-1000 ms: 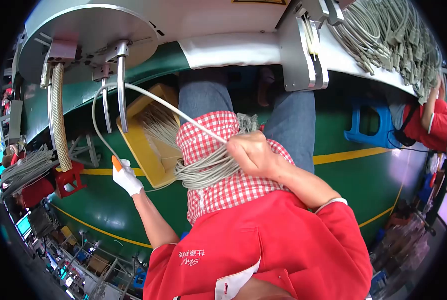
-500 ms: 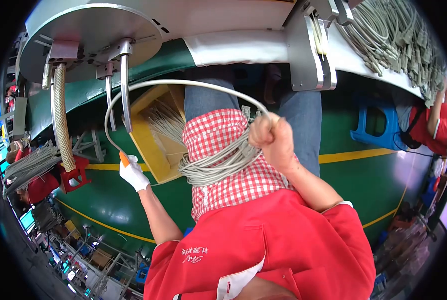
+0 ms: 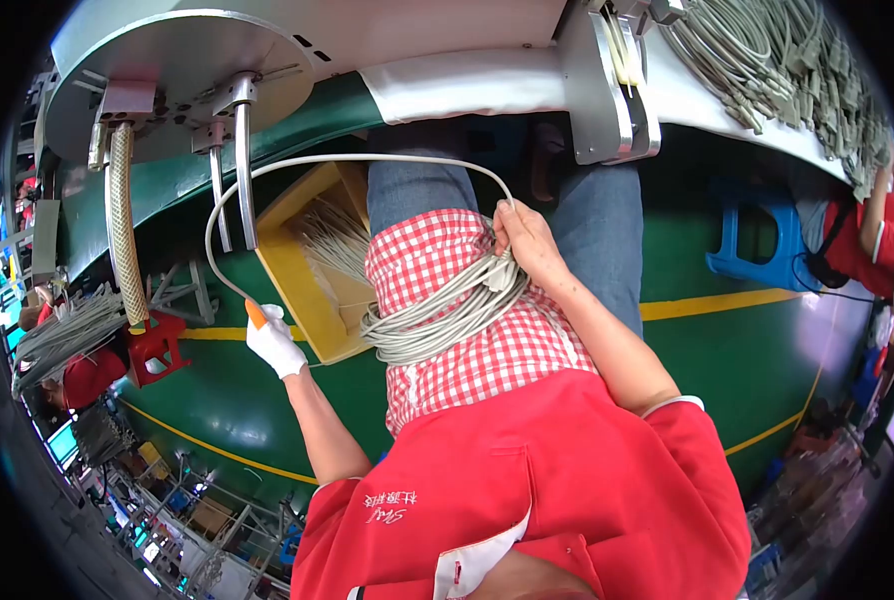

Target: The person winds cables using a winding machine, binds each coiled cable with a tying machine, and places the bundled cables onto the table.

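My left hand, in a white glove with an orange fingertip cover, is closed on a grey cable. The cable arches up and over to my right hand, which is bare and pinches it near the cable's other side. Below my right hand a coiled bundle of grey cables lies across my lap on a red-and-white checked cloth. The ends of the bundle gather close beneath my right fingers.
A yellow bin with thin cables stands beyond my left hand. Metal rods hang from a round plate above. More cables lie on the bench at the right. A blue stool and a co-worker's red sleeve are farther right.
My right hand has moved up from the bundle, then settled beside its ends with the cable. The cable's arch has grown wider. My left hand has shifted slightly right.
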Available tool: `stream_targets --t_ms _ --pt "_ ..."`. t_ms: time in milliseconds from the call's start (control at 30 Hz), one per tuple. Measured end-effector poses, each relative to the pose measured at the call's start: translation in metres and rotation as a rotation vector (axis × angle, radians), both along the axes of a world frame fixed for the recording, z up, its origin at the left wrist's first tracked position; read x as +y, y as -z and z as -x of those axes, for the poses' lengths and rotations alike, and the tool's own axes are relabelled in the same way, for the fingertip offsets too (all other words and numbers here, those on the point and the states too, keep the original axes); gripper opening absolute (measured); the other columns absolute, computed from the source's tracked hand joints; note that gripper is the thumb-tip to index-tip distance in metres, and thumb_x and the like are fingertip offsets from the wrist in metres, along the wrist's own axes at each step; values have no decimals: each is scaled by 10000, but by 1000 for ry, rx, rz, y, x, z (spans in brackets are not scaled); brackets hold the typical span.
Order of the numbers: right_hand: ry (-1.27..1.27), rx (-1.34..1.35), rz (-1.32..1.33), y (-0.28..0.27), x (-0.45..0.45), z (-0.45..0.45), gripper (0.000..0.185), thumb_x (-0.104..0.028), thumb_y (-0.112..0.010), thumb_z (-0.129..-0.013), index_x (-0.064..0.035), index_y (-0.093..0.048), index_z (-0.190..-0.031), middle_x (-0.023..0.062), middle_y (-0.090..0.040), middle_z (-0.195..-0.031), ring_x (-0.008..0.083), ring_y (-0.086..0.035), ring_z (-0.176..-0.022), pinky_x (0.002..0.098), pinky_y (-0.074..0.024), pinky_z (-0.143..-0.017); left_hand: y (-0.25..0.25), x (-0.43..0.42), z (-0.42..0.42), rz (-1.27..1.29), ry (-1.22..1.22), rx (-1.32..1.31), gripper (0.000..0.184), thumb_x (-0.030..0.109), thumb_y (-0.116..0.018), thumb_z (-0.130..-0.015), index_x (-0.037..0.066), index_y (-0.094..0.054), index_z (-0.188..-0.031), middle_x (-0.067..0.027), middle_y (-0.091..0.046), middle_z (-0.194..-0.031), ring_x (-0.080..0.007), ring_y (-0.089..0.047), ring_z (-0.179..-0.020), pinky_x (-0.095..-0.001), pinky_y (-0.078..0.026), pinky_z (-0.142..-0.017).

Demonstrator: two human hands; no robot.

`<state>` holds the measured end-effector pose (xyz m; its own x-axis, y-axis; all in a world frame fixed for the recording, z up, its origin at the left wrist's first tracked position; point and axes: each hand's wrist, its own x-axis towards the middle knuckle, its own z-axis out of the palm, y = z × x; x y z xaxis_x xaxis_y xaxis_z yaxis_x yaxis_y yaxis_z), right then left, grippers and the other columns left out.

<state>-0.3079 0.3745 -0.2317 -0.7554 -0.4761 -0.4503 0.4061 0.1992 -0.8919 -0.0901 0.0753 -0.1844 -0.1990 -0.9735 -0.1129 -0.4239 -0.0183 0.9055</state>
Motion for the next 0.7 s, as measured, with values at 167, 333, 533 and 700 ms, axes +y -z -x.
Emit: stream_targets --t_ms 167,333,533,700 --pt "-190 504 -262 -22 20 -8 315 -266 -418 -990 11 -558 -931 246 -598 -699 435 -605 -696 493 -478 -621 5 -1 -9 9 19 -38 387 298 -457 -978 43 -543 -701 49 -337 -505 -45 -250 -414 -238 -167 -403" --pt "-424 598 -344 -54 35 -13 303 -266 -419 -989 -7 -547 -900 230 -598 -713 434 -598 -708 486 -472 -642 12 3 -12 -19 12 -21 349 258 -456 -963 44 -542 -702 47 -338 -504 -46 -256 -414 -236 -174 -405" --pt "-649 597 -374 -79 41 -17 188 -217 -563 -907 -30 -536 -907 198 -607 -771 374 -616 -709 451 -483 -620 13 7 -8 -29 49 -7 305 213 -455 -944 47 -540 -703 48 -340 -504 -45 -255 -413 -235 -180 -404" --pt "-555 915 -16 -68 43 -50 169 -160 -647 -850 -52 -560 -946 82 -554 -879 245 -604 -673 376 -497 -586 13 14 -5 -48 43 4 254 151 -497 -903 54 -551 -674 47 -362 -511 -46 -285 -434 -232 -186 -424"
